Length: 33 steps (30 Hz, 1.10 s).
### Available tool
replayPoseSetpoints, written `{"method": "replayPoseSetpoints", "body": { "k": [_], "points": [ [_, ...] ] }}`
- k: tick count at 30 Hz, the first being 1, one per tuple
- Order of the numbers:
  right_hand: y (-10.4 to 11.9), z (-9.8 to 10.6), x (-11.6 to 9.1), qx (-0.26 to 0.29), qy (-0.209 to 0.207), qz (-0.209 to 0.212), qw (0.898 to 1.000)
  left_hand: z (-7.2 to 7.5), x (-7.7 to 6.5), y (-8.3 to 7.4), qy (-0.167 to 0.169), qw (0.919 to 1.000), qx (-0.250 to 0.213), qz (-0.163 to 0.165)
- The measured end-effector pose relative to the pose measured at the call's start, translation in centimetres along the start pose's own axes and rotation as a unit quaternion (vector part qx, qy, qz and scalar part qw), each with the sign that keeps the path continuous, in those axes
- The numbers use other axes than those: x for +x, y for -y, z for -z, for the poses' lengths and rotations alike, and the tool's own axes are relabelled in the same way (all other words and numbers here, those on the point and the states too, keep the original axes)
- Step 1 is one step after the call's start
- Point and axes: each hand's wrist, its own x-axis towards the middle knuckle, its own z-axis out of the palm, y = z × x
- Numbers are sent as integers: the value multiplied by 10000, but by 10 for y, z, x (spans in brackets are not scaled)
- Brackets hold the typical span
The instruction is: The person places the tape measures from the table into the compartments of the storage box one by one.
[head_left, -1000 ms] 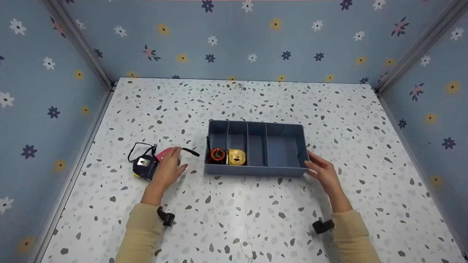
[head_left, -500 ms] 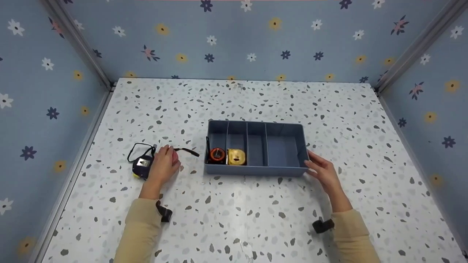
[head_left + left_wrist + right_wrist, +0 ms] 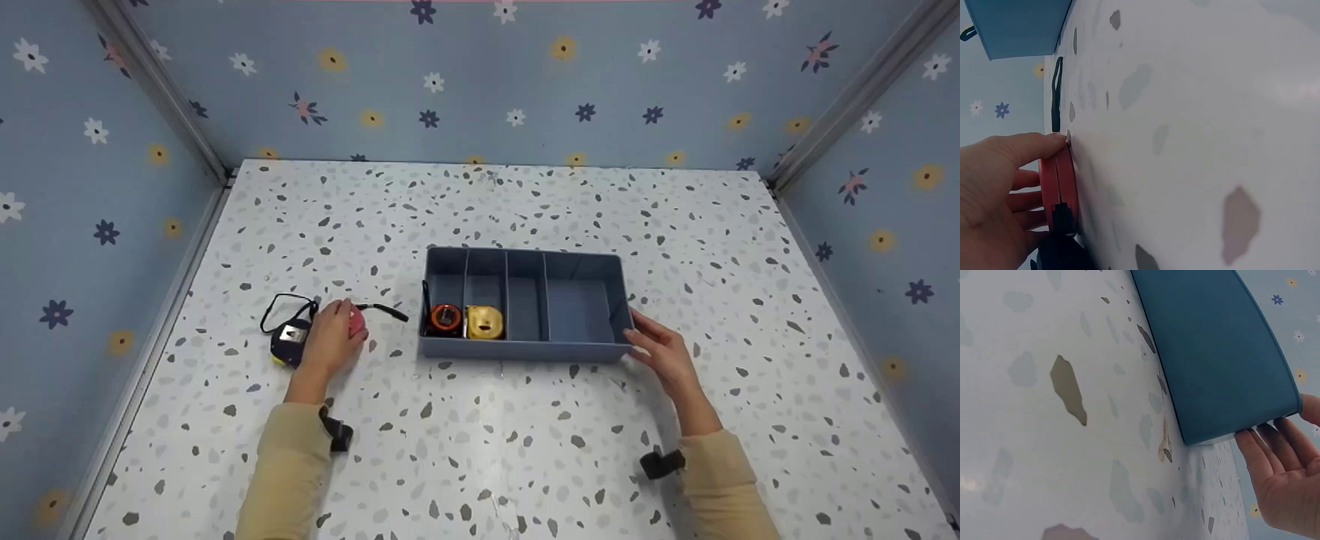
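Red tape (image 3: 356, 321): at table level, left of the tray, partly hidden under the left hand (image 3: 330, 337). Left hand pinches it, thumb on 1 side, fingers curled on the other, as the left wrist view shows. Whether its underside touches the table, cannot tell. Its black strap (image 3: 388, 310) trails right over the table, ending short of the tray.

Dark tape (image 3: 289, 341), yellow along its lower edge: on the table just left of the left hand. Its cord (image 3: 281, 295) loops out above it.

Tray (image 3: 525, 350): grey-blue, 3 dividers, 4 compartments, the rightmost widest. Orange tape (image 3: 445, 320) sits in compartment 1 from the left, yellow tape (image 3: 485, 322) in compartment 2, both at the near end. Right hand (image 3: 662, 349) grips the tray's right end near the near corner, thumb and fingers closed on it.

Table (image 3: 487, 435): white, grey speckled. Flowered blue walls (image 3: 480, 82) on 3 sides. Tan sleeves (image 3: 285, 469), a black band at each wrist.
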Motion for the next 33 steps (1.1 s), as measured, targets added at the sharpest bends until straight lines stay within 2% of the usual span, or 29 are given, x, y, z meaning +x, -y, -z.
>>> {"method": "replayPoseSetpoints", "body": {
  "k": [4, 11, 17, 20, 22, 23, 27, 28, 33],
  "points": [
    [6, -5, -4, -95, -93, -87, 9999, 0, 1, 1, -100, 9999, -67, -67],
    [5, -3, -2, -109, -100, -149, 9998, 2, 2, 1, 10, 9999, -113, 47],
    [-9, 7, 5, 158, 214, 131, 9996, 3, 2, -1, -151, 9998, -94, -76],
    [-4, 3, 1, -59, 211, 176, 9996, 4, 2, -5, -281, 9995, -55, -128],
    [-10, 8, 4, 293, 279, 270, 9988, 6, 2, -8, -352, 9993, -35, -149],
    [-5, 4, 1, 95, 174, 220, 9996, 6, 2, -10, -379, 9992, -33, -154],
    [-5, 3, 2, 114, 119, 235, 9996, 10, 1, -18, -447, 9988, -47, -183],
    [-2, 1, 0, -69, 81, 185, 9998, 11, 0, -20, -460, 9988, -54, -177],
    [-11, 7, 7, 133, 89, 135, 9998, 14, -2, -32, -646, 9976, -98, -212]
  ]
}}
